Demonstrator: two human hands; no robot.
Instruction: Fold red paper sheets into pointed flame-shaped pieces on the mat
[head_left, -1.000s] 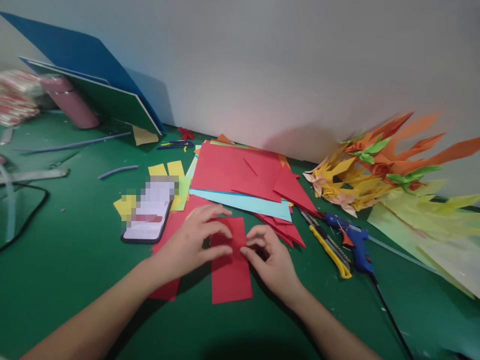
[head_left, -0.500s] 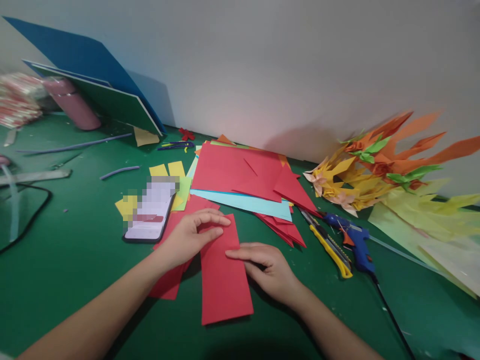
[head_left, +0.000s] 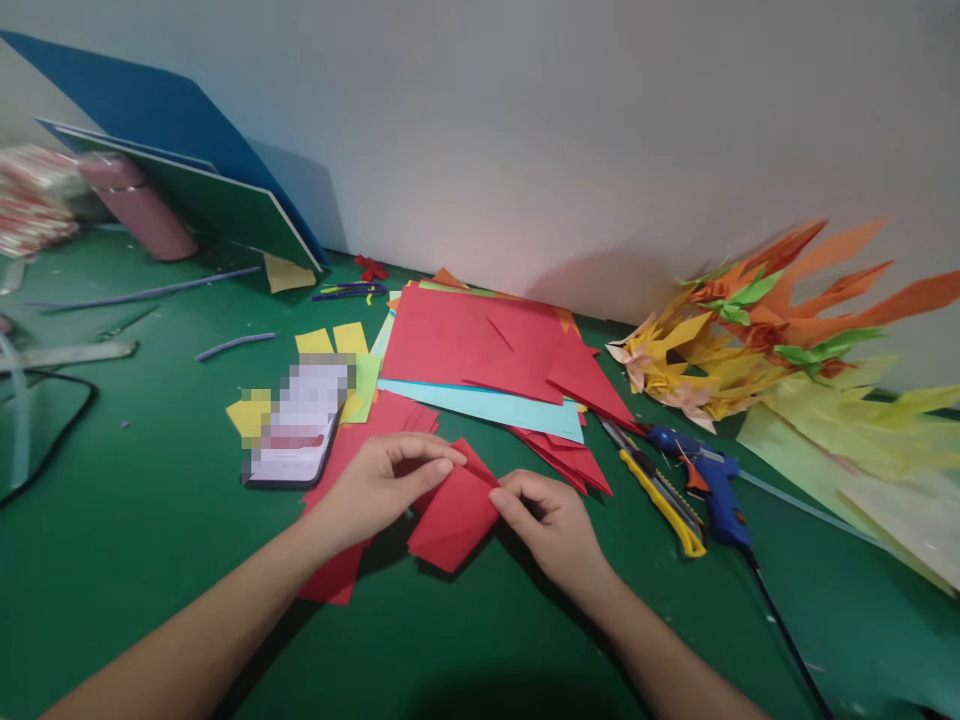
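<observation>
A red paper piece is tilted up off the green table, its far edge pinched between both hands. At its upper left, my left hand grips the edge with thumb and fingers. My right hand pinches the right corner between thumb and forefinger. Under my left hand and forearm lie other red strips, partly hidden. A phone with a lit screen rests left of my left hand. Beyond the hands, large red sheets are stacked over a light blue sheet.
On the right lie a yellow cutter and a blue glue gun with its cord. Orange and yellow paper flowers stand behind them. A pink bottle and blue and green boards are at the back left.
The red paper has turned and lifted from lying lengthwise towards me, and now looks shorter. My right hand has closed from resting on its edge to pinching its corner.
</observation>
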